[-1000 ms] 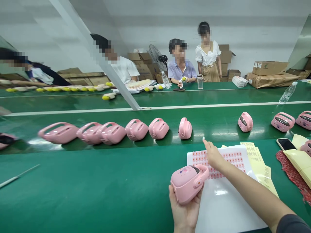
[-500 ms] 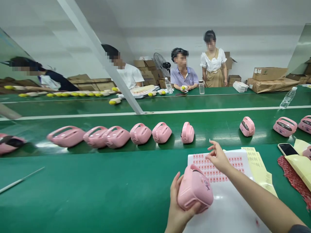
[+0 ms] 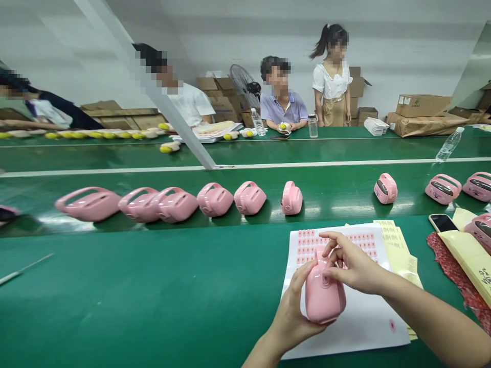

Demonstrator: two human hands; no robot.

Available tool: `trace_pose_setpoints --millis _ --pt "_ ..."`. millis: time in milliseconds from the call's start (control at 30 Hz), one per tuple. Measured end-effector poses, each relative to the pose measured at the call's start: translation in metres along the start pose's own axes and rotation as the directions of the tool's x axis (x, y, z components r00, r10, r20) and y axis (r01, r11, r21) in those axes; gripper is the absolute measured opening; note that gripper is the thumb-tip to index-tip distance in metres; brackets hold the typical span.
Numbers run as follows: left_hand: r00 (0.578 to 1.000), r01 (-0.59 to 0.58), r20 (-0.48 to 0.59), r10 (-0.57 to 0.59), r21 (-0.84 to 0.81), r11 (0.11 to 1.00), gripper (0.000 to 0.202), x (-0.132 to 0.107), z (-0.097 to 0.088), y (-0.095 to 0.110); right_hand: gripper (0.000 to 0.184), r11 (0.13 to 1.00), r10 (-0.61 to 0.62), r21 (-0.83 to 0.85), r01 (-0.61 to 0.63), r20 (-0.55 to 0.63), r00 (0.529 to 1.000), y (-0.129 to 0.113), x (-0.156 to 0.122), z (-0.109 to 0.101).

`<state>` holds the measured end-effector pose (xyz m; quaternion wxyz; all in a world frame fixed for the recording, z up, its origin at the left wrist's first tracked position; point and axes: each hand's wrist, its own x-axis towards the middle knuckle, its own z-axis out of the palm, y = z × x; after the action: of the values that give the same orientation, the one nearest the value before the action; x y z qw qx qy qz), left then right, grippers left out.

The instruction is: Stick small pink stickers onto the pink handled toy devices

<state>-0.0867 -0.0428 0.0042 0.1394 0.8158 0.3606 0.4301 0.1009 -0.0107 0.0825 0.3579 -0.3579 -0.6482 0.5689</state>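
Note:
Wrapped around the left side and base of a glossy pink plastic case with a top handle [image 3: 324, 299] is my left hand [image 3: 293, 309]. The case's narrow end faces me. My right hand [image 3: 351, 263] is at the upper part of that end, thumb and fingers drawn together at a small oval sticker [image 3: 326, 278]; its far fingers lie by the handle. Under both hands lies a white sheet [image 3: 368, 327] with rows of small pink-and-red oval stickers [image 3: 362, 241] and a single one near its lower right corner.
Several similar pink cases [image 3: 215, 199] stand in a row on the green belt. Yellow label sheets [image 3: 395, 245], a phone [image 3: 443, 223] and a red textured mat [image 3: 447, 255] lie at right. A thin white tool [image 3: 23, 270] is at left. Co-workers sit and stand beyond the belt.
My right hand has come from above the sticker sheet down to the pink case. The case has been turned so its end faces me. The camera view has shifted slightly.

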Motion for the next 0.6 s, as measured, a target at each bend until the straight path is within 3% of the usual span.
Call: trace_pose_setpoints --millis 167,300,467,600 --pt "0.999 -0.03 -0.009 0.031 0.024 0.999 0.103 0.002 -0.002 0.005 0.063 0.989 -0.032 -0.143 0.028 -0.023 0.999 -0.002 -0.006 0.001" --pt "0.997 -0.075 -0.015 0.075 0.021 0.997 0.104 0.003 -0.003 0.006 0.059 0.931 -0.191 -0.319 0.177 -0.014 0.981 -0.001 -0.011 0.003" --pt "0.994 -0.108 -0.017 0.108 -0.006 0.994 0.1 0.003 -0.001 0.005 0.063 0.713 -0.461 -0.561 0.421 0.077 0.884 0.007 -0.019 0.008" --pt "0.993 -0.113 -0.031 0.114 0.003 0.994 0.1 0.004 -0.003 0.008 0.066 0.501 -0.601 -0.691 0.521 0.156 0.784 0.009 -0.027 0.013"
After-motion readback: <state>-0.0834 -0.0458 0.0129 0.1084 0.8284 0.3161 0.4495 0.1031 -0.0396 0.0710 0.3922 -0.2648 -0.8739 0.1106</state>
